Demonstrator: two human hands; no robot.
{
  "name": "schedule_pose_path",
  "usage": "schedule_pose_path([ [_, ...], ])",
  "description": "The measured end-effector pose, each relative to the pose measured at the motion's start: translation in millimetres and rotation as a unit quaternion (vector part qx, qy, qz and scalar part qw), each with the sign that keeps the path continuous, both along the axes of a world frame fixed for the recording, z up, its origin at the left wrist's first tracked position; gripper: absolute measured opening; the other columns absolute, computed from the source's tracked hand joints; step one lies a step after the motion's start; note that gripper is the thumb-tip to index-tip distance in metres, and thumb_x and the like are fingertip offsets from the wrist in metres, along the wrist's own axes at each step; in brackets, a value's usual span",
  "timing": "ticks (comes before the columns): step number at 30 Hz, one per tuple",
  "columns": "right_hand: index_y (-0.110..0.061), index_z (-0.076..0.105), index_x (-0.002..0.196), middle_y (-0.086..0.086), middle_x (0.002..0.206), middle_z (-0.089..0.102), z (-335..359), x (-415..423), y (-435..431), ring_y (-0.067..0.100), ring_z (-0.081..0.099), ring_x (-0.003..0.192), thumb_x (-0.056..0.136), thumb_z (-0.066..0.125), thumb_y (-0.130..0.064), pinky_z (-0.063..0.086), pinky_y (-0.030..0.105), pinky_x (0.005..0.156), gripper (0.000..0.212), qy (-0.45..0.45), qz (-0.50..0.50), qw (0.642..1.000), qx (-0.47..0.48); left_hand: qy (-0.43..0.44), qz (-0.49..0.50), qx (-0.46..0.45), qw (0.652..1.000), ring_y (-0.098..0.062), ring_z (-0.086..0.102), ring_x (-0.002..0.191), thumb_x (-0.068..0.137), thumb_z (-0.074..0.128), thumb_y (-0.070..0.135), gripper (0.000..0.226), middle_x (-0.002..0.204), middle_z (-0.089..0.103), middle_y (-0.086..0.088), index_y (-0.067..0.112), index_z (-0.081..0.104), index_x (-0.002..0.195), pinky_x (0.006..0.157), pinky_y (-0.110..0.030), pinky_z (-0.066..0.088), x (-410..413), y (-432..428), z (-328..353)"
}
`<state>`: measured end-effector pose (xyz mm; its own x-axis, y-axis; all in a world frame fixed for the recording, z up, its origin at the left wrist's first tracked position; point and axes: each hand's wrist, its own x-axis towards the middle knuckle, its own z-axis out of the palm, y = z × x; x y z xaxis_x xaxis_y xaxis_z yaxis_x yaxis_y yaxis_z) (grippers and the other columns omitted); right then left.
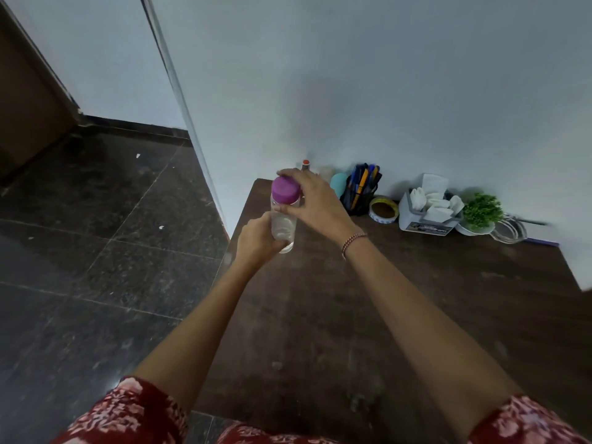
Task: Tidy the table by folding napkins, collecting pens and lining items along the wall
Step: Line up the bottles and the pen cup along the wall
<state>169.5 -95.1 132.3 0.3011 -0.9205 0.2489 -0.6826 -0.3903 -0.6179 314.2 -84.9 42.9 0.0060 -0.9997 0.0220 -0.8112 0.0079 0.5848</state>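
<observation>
A clear bottle with a purple cap stands upright near the far left corner of the dark wooden table. My left hand grips its lower body. My right hand curls its fingers round the cap from the right. Along the wall stand a black mesh holder full of pens and a grey box with folded white napkins.
A red-capped item and a teal object stand behind my right hand. A tape roll, a small green plant in a white pot and a clear glass dish line the wall. Dark tiled floor lies left of the table.
</observation>
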Motion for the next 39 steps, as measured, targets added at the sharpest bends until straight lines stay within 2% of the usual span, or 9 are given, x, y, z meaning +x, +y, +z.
schedule_pose_path([
  [6, -0.022, 0.058, 0.114, 0.002, 0.107, 0.065, 4, 6, -64, 0.019, 0.059, 0.096, 0.067, 0.080, -0.035, 0.049, 0.033, 0.083, 0.053, 0.039, 0.009, 0.999, 0.005, 0.029, -0.026, 0.019, 0.999, -0.025, 0.062, 0.084, 0.070, 0.078, 0.033, 0.047, 0.091, 0.067, -0.004, 0.013, 0.059, 0.107, 0.069, -0.033, 0.048, 7, -55, 21],
  [9, -0.018, 0.057, 0.117, 0.005, 0.111, 0.064, 1, 7, -96, 0.020, 0.058, 0.100, 0.070, 0.079, -0.026, 0.048, 0.029, 0.085, 0.053, 0.040, 0.049, 0.998, 0.027, 0.104, -0.039, 0.013, 0.994, -0.025, 0.063, 0.087, 0.068, 0.081, 0.022, 0.047, 0.097, 0.067, -0.007, 0.010, 0.060, 0.109, 0.077, -0.037, 0.050, 15, -90, 37],
  [12, -0.016, 0.052, 0.123, 0.006, 0.121, 0.058, 0, 7, -127, 0.020, 0.053, 0.109, 0.073, 0.076, -0.013, 0.045, 0.026, 0.091, 0.056, 0.054, 0.105, 0.991, 0.058, 0.094, -0.060, 0.006, 0.994, -0.024, 0.064, 0.088, 0.069, 0.080, 0.016, 0.053, 0.107, 0.067, -0.007, 0.010, 0.058, 0.118, 0.080, -0.033, 0.049, 25, -120, 46],
  [15, -0.016, 0.050, 0.124, 0.006, 0.124, 0.055, 1, 10, -156, 0.018, 0.051, 0.112, 0.075, 0.073, -0.008, 0.044, 0.025, 0.093, 0.055, 0.069, 0.129, 0.986, 0.075, 0.093, -0.057, -0.003, 0.994, -0.026, 0.065, 0.094, 0.069, 0.081, 0.021, 0.056, 0.112, 0.068, -0.005, 0.012, 0.058, 0.119, 0.082, -0.035, 0.051, 31, -146, 45],
  [18, -0.018, 0.052, 0.126, 0.011, 0.121, 0.049, 0, 16, -180, 0.014, 0.046, 0.107, 0.078, 0.070, -0.003, 0.038, 0.012, 0.087, 0.053, 0.096, 0.128, 0.984, 0.082, 0.096, -0.024, -0.013, 0.995, -0.023, 0.065, 0.094, 0.067, 0.083, 0.029, 0.060, 0.111, 0.069, -0.002, 0.014, 0.058, 0.119, 0.079, -0.031, 0.050, 31, -166, 41],
  [22, -0.017, 0.057, 0.124, 0.013, 0.119, 0.047, 1, 24, -207, 0.022, 0.048, 0.110, 0.076, 0.069, 0.004, 0.038, 0.017, 0.088, 0.054, 0.140, 0.108, 0.982, 0.069, 0.105, 0.024, -0.018, 0.994, -0.020, 0.064, 0.093, 0.065, 0.083, 0.037, 0.061, 0.106, 0.069, 0.001, 0.017, 0.058, 0.116, 0.073, -0.025, 0.043, 25, -186, 31],
  [27, -0.016, 0.056, 0.128, 0.010, 0.122, 0.053, 2, 24, -232, 0.024, 0.050, 0.115, 0.074, 0.073, -0.001, 0.043, 0.025, 0.095, 0.058, 0.207, 0.121, 0.967, 0.084, 0.111, 0.047, -0.016, 0.993, -0.024, 0.065, 0.093, 0.068, 0.081, 0.036, 0.053, 0.107, 0.070, -0.003, 0.013, 0.061, 0.112, 0.074, -0.027, 0.045, 16, -206, 13],
  [33, -0.015, 0.051, 0.131, 0.012, 0.121, 0.048, -6, 23, -249, 0.023, 0.047, 0.112, 0.077, 0.075, -0.017, 0.038, 0.022, 0.085, 0.059, 0.250, 0.112, 0.958, 0.079, 0.113, 0.007, -0.004, 0.994, -0.025, 0.066, 0.095, 0.067, 0.083, 0.021, 0.051, 0.108, 0.070, -0.007, 0.010, 0.063, 0.113, 0.080, -0.028, 0.047, 21, -228, 3],
  [39, -0.008, 0.056, 0.116, 0.011, 0.115, 0.057, -10, 30, -259, 0.026, 0.054, 0.106, 0.071, 0.077, -0.040, 0.045, 0.030, 0.086, 0.059, 0.259, 0.052, 0.963, 0.048, 0.103, -0.046, -0.006, 0.994, -0.027, 0.067, 0.093, 0.065, 0.079, 0.000, 0.057, 0.109, 0.068, -0.012, 0.004, 0.058, 0.118, 0.075, -0.019, 0.044, 25, -243, 10],
])
